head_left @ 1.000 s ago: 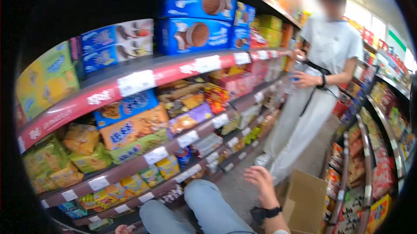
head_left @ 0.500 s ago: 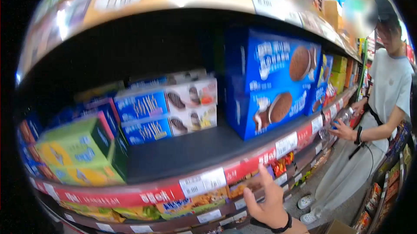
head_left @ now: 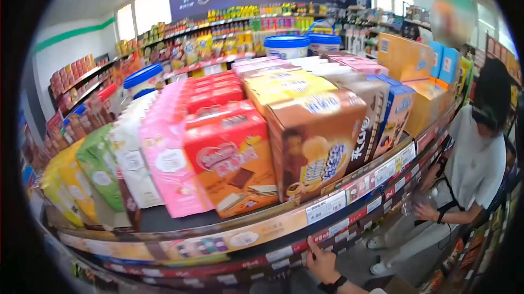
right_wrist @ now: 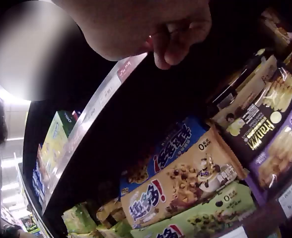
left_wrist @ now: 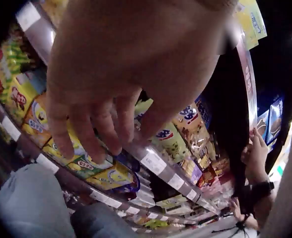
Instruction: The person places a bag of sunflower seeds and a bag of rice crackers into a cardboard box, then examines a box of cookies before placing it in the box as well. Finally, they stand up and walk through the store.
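Observation:
In the left wrist view, my left hand hangs with loosely bent, spread fingers in front of the lower snack shelves, holding nothing. The head view does not show it. My right hand is at the red-labelled shelf edge, below the top shelf. Its fingers curl at the end of the shelf strip in the right wrist view, gripping the edge. Below that strip lie a tan cookie pack, a blue pack and a green pack.
Boxed and bagged snacks stand along the top shelf, among them a red box and a brown box. At the right, a person in a pale shirt stands in the aisle holding a clear bottle. More stocked shelves line the back.
The head view has swung upward from the lower shelves to the top shelf and the store behind. My right hand has gone from raised over the aisle to the shelf edge.

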`<action>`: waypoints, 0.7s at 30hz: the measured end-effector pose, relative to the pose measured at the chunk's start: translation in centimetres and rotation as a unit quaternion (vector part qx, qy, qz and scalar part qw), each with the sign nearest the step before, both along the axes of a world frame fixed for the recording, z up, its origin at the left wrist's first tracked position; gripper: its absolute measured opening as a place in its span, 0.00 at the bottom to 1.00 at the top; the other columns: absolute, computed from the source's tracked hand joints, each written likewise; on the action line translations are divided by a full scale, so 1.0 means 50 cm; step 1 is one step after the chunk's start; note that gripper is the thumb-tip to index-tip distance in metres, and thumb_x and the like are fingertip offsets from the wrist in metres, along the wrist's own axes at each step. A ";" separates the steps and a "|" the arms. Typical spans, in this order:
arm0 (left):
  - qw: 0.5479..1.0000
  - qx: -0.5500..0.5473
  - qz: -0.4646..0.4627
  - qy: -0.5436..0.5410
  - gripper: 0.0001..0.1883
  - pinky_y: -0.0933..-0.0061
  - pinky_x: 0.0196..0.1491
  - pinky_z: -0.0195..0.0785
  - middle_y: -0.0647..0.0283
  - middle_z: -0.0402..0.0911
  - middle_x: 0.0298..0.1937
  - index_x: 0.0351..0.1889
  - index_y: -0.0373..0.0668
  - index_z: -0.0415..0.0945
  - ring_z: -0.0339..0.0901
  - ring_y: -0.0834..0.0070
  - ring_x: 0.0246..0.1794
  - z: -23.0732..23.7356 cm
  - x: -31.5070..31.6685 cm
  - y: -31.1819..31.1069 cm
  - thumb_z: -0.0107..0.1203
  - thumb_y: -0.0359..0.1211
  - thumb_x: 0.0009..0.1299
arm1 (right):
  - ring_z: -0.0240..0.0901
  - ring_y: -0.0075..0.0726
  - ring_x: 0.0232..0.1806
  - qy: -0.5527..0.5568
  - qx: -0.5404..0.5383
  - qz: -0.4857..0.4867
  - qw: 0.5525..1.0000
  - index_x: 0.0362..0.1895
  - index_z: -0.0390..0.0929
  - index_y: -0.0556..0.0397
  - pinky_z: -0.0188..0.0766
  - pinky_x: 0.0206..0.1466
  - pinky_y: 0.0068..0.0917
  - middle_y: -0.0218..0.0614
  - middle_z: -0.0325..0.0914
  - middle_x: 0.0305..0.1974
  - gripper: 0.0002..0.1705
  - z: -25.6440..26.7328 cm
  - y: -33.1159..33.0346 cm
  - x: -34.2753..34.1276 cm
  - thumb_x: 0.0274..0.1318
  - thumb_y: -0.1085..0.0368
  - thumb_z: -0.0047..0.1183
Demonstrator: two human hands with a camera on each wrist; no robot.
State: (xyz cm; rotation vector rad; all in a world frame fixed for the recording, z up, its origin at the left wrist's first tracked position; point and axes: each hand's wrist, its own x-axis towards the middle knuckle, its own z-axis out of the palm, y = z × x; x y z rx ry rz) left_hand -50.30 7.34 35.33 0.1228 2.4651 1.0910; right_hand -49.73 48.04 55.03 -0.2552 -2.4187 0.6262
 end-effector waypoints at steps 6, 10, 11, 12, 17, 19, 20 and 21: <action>0.907 0.224 0.316 -0.168 0.12 0.70 0.38 0.74 0.56 0.80 0.40 0.47 0.37 0.74 0.79 0.70 0.38 0.220 0.092 -0.118 0.49 0.32 0.68 | 0.73 0.54 0.17 -0.151 -0.017 0.002 0.988 0.62 0.68 0.42 0.71 0.24 0.46 0.48 0.73 0.16 0.32 0.110 -0.011 0.008 0.49 0.61 0.50; 0.869 0.168 0.464 -0.039 0.10 0.74 0.20 0.63 0.65 0.77 0.26 0.36 0.41 0.77 0.72 0.78 0.21 0.201 0.267 -0.191 0.43 0.26 0.65 | 0.74 0.58 0.20 -0.208 -0.009 0.043 0.977 0.64 0.65 0.45 0.72 0.27 0.48 0.50 0.74 0.18 0.33 0.120 0.004 -0.003 0.50 0.60 0.50; 0.853 0.176 0.490 0.009 0.06 0.76 0.17 0.61 0.67 0.76 0.25 0.33 0.42 0.75 0.71 0.80 0.20 0.192 0.323 -0.194 0.46 0.29 0.67 | 0.74 0.57 0.21 -0.213 -0.008 0.061 0.975 0.65 0.64 0.45 0.71 0.26 0.48 0.50 0.74 0.18 0.34 0.112 0.015 -0.002 0.50 0.60 0.50; 0.829 0.163 0.532 0.053 0.07 0.78 0.17 0.60 0.68 0.75 0.24 0.32 0.43 0.74 0.70 0.81 0.20 0.145 0.382 -0.204 0.49 0.34 0.70 | 0.74 0.57 0.21 -0.218 0.004 0.077 0.973 0.66 0.62 0.45 0.71 0.26 0.47 0.50 0.74 0.18 0.34 0.111 0.025 0.005 0.51 0.60 0.50; 0.707 0.177 0.681 0.067 0.09 0.78 0.28 0.67 0.66 0.77 0.28 0.44 0.40 0.75 0.72 0.81 0.25 0.190 0.671 -0.018 0.50 0.32 0.69 | 0.77 0.49 0.25 -0.287 -0.040 0.175 0.941 0.72 0.46 0.43 0.72 0.31 0.41 0.42 0.80 0.27 0.42 0.124 0.058 0.012 0.55 0.62 0.49; 0.626 0.241 0.741 -0.036 0.11 0.78 0.32 0.68 0.67 0.79 0.32 0.47 0.42 0.75 0.74 0.79 0.29 0.285 0.696 0.069 0.50 0.33 0.68 | 0.76 0.43 0.22 -0.244 -0.071 0.219 0.942 0.73 0.44 0.45 0.71 0.30 0.35 0.40 0.80 0.26 0.42 0.111 0.060 0.015 0.55 0.65 0.49; 0.606 0.237 0.757 -0.056 0.12 0.78 0.33 0.67 0.67 0.79 0.34 0.47 0.43 0.74 0.74 0.79 0.30 0.305 0.715 0.101 0.50 0.34 0.69 | 0.76 0.41 0.22 -0.242 -0.078 0.232 0.939 0.73 0.43 0.46 0.71 0.30 0.34 0.39 0.79 0.25 0.43 0.101 0.060 0.013 0.55 0.66 0.49; 0.589 0.235 0.770 -0.075 0.12 0.78 0.34 0.67 0.68 0.79 0.36 0.48 0.44 0.74 0.75 0.79 0.32 0.321 0.735 0.123 0.49 0.34 0.69 | 0.75 0.40 0.22 -0.239 -0.086 0.243 0.936 0.73 0.42 0.47 0.70 0.29 0.33 0.39 0.79 0.25 0.43 0.091 0.059 0.012 0.56 0.67 0.49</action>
